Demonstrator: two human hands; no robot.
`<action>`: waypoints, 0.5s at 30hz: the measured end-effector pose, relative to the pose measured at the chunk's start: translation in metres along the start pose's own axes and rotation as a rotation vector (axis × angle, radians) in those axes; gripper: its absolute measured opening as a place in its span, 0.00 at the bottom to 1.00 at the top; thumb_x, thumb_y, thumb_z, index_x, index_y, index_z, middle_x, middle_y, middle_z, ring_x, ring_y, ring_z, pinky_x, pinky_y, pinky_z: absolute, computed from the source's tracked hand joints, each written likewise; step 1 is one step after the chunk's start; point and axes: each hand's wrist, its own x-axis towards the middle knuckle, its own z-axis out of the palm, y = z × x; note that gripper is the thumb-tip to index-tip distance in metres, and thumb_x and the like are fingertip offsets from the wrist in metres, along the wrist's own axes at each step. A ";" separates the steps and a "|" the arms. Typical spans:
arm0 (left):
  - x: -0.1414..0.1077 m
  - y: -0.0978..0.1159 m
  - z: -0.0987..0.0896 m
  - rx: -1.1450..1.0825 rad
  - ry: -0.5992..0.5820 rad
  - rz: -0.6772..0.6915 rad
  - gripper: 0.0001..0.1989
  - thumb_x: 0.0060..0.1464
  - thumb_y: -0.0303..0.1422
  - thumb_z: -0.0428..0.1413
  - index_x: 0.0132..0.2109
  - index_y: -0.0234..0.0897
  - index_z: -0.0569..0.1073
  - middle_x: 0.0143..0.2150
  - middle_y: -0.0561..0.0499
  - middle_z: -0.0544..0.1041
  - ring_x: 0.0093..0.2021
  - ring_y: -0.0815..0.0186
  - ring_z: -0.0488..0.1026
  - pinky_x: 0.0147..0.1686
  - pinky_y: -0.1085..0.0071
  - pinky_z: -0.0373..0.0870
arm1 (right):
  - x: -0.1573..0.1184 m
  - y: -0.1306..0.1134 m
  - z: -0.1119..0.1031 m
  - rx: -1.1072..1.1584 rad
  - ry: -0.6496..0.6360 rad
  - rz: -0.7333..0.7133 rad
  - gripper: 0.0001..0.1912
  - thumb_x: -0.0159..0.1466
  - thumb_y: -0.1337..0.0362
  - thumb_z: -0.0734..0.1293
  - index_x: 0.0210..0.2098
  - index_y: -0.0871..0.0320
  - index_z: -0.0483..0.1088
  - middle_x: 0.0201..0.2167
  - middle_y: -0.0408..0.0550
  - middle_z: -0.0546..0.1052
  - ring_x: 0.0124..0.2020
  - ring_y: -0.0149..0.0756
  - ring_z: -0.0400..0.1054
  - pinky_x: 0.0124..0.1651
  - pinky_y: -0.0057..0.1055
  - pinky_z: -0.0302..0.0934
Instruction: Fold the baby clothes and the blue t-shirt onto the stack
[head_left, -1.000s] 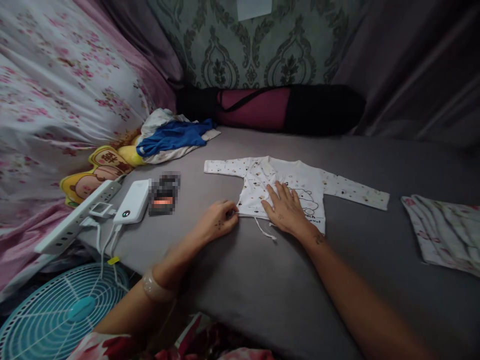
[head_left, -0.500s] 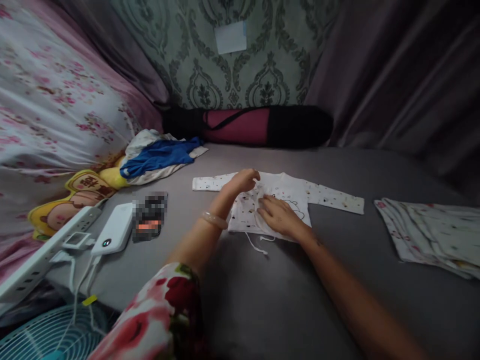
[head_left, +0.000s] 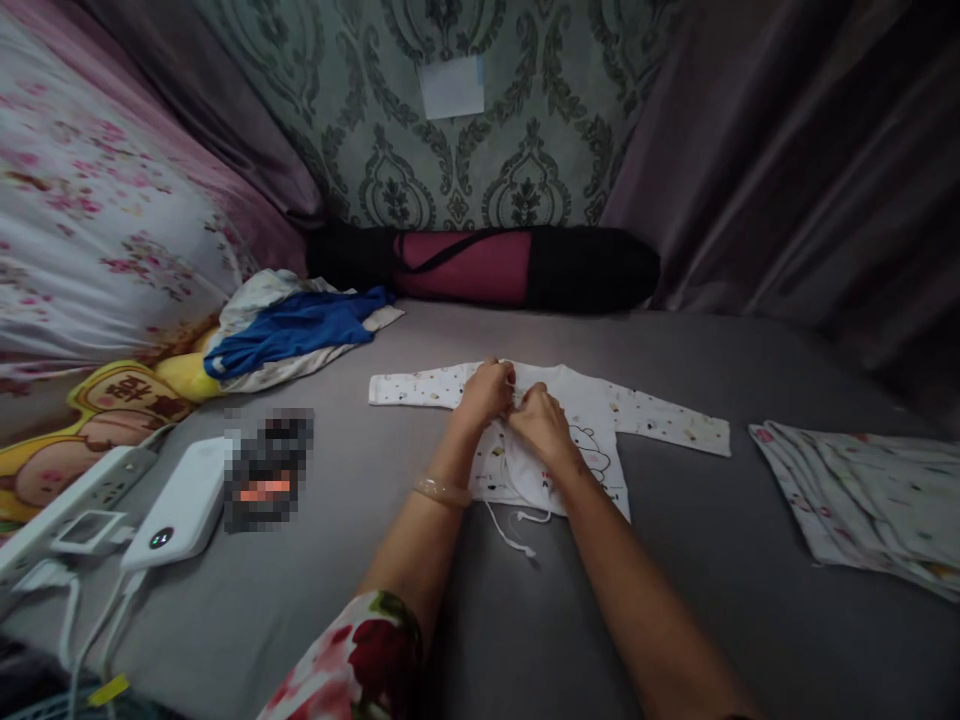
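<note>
A white long-sleeved baby shirt with small prints and a bear drawing lies spread flat on the grey sheet. Its sleeves reach out to both sides, and thin white ties trail from the lower hem. At the upper front, my left hand is closed with its fingertips on the cloth. Close beside it, my right hand pinches the shirt front with bent fingers. What exactly lies between the fingertips, cloth or a tie, is too small to tell.
Folded printed cloths lie at the right. To the left are a white power bank, a power strip, a blurred-out dark object, a yellow plush and blue-and-white clothing. A black-and-pink long bag lies against the wall.
My right hand has moved up from the lower front of the shirt, and its fingers have bent in beside my left hand. The camera view has shifted slightly.
</note>
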 end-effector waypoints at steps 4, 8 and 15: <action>0.000 0.008 -0.002 -0.024 0.025 -0.069 0.12 0.52 0.26 0.52 0.41 0.40 0.75 0.40 0.46 0.77 0.43 0.60 0.72 0.43 0.67 0.67 | -0.002 -0.003 0.000 -0.007 0.027 0.052 0.18 0.61 0.61 0.61 0.46 0.66 0.69 0.40 0.67 0.77 0.43 0.52 0.73 0.39 0.36 0.63; 0.003 0.007 0.003 -0.125 0.053 -0.108 0.09 0.51 0.28 0.54 0.40 0.38 0.77 0.37 0.45 0.79 0.40 0.61 0.74 0.42 0.68 0.67 | 0.009 0.007 0.002 0.118 0.033 0.060 0.12 0.60 0.62 0.61 0.36 0.61 0.72 0.34 0.62 0.79 0.40 0.49 0.75 0.39 0.35 0.65; 0.005 0.005 0.008 -0.276 0.107 -0.193 0.09 0.49 0.24 0.53 0.38 0.33 0.76 0.32 0.45 0.78 0.35 0.63 0.75 0.40 0.70 0.69 | 0.019 0.015 -0.010 0.815 -0.145 0.264 0.06 0.58 0.72 0.63 0.26 0.57 0.66 0.17 0.41 0.71 0.19 0.29 0.68 0.25 0.24 0.64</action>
